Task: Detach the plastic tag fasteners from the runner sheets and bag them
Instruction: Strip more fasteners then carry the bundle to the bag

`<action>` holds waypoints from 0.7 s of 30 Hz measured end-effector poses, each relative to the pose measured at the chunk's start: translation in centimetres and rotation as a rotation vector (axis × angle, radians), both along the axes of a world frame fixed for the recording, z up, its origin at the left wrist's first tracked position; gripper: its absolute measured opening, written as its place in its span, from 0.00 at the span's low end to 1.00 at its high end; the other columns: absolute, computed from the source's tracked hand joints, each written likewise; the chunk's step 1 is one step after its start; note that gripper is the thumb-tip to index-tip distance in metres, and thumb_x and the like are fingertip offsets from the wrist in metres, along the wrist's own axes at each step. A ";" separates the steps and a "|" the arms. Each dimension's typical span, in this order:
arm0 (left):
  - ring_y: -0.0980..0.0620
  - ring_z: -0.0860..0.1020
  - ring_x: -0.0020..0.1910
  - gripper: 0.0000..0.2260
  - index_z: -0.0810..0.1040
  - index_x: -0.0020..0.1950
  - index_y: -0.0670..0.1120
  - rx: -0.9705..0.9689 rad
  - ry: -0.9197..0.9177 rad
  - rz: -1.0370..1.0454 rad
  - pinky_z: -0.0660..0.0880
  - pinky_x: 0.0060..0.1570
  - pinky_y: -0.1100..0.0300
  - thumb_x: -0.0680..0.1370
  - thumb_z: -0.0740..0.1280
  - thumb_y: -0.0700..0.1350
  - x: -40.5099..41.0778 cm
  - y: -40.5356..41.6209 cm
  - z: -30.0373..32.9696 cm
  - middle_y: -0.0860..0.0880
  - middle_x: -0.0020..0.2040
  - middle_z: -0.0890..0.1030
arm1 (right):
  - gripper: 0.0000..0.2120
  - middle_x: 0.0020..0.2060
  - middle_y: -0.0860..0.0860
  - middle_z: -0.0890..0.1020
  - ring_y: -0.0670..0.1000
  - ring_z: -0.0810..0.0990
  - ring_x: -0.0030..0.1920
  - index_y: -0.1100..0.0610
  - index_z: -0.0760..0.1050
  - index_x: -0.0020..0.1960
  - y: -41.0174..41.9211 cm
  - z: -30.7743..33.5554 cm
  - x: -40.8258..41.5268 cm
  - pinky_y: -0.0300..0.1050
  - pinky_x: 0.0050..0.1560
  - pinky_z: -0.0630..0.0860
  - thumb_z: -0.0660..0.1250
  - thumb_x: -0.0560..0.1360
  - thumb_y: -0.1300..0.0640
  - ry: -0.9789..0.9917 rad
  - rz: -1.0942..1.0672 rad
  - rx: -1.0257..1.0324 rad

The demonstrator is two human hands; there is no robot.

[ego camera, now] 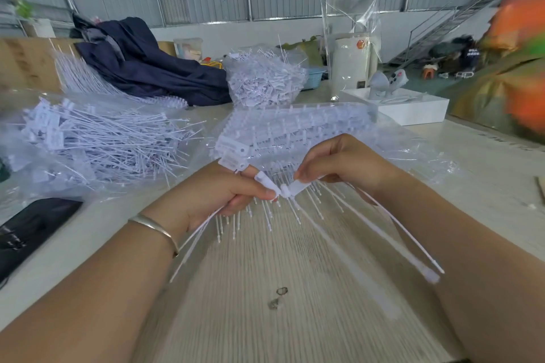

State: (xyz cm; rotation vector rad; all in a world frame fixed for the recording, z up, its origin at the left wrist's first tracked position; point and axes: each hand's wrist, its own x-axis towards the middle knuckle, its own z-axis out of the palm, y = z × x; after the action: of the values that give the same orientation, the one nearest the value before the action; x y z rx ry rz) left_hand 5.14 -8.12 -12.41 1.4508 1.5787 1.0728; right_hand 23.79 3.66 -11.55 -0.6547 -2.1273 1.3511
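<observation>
Left hand: fist curled, thumb pressing a tag head, a bundle of fasteners trailing out below the palm
Right hand: fingers bent down, pinching the next tag head, tails hanging past the wrist
Runner sheets: stacked just beyond both hands on the table
Bag: left, full of loose fasteners
Bracelet: on the left wrist

White plastic fasteners; pale wood-grain table; navy cloth; black pouch; silver bracelet; white box; orange garment.
</observation>
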 end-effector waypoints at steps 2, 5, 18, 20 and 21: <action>0.51 0.60 0.22 0.09 0.80 0.40 0.33 0.016 0.148 0.103 0.57 0.23 0.65 0.69 0.75 0.39 0.2 0.5 -0.2 0.48 0.22 0.65 | 0.04 0.24 0.48 0.77 0.41 0.70 0.26 0.59 0.84 0.37 -0.1 -0.3 -0.3 0.31 0.29 0.66 0.73 0.65 0.66 -0.032 -0.031 0.031; 0.56 0.66 0.23 0.09 0.80 0.39 0.35 0.057 0.312 0.276 0.61 0.23 0.66 0.67 0.76 0.40 1.0 1.4 -0.6 0.52 0.25 0.71 | 0.02 0.28 0.51 0.80 0.41 0.74 0.30 0.61 0.85 0.38 -0.1 -0.6 -0.8 0.33 0.34 0.69 0.74 0.65 0.65 -0.077 -0.094 0.084; 0.52 0.71 0.30 0.11 0.68 0.31 0.47 0.263 0.830 0.615 0.61 0.27 0.61 0.72 0.65 0.46 3.1 2.7 -1.9 0.50 0.30 0.72 | 0.01 0.22 0.41 0.76 0.37 0.72 0.24 0.64 0.83 0.39 0.0 -1.3 -1.9 0.28 0.29 0.68 0.73 0.68 0.65 -0.071 -0.220 0.188; 0.53 0.69 0.29 0.11 0.67 0.31 0.47 0.255 0.850 0.625 0.60 0.26 0.61 0.72 0.65 0.46 3.1 2.9 -2.1 0.51 0.30 0.71 | 0.02 0.21 0.41 0.75 0.38 0.71 0.23 0.64 0.82 0.39 -0.1 -1.3 -2.0 0.29 0.28 0.68 0.73 0.69 0.64 -0.091 -0.215 0.193; 0.54 0.68 0.28 0.11 0.67 0.31 0.48 0.246 0.874 0.623 0.59 0.25 0.61 0.72 0.66 0.46 3.2 3.0 -2.2 0.52 0.30 0.71 | 0.03 0.21 0.41 0.74 0.38 0.70 0.23 0.63 0.82 0.38 -0.1 -1.3 -2.1 0.30 0.28 0.67 0.74 0.69 0.63 -0.105 -0.212 0.189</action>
State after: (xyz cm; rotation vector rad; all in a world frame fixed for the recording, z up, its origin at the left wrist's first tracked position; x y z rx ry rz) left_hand 8.36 -5.08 -14.59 1.7712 2.7253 1.0335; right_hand 21.71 3.57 -12.88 -0.8609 -2.1638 1.0090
